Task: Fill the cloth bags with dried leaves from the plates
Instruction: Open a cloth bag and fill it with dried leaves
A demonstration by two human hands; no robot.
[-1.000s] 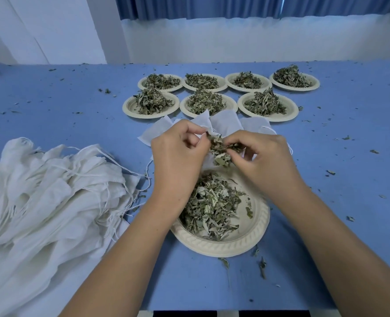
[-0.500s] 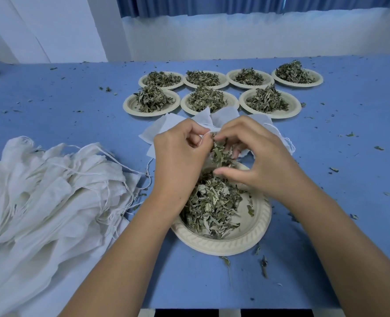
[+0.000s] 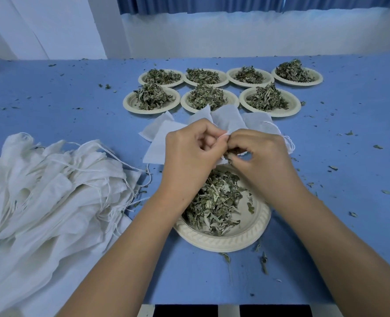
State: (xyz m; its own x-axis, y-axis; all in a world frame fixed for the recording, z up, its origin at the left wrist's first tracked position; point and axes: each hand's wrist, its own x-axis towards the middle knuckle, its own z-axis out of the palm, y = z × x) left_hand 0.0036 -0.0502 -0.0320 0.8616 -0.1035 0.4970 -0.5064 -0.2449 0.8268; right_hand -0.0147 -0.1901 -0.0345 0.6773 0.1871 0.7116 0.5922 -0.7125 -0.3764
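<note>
The cloth bag (image 3: 223, 135) sits pinched between left hand (image 3: 189, 149) and right hand (image 3: 260, 152) fingers (image 3: 236, 140).

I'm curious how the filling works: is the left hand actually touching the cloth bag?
Touching. The head view shows the left hand pinching the white edge of the cloth bag between its fingertips, beside the right hand holding dried leaves.

Soft even light, wide-angle edge distortion.

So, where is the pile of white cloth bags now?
In the head view, the pile of cloth bags lies on the blue table, at the left, beside the near plate of leaves.
</note>
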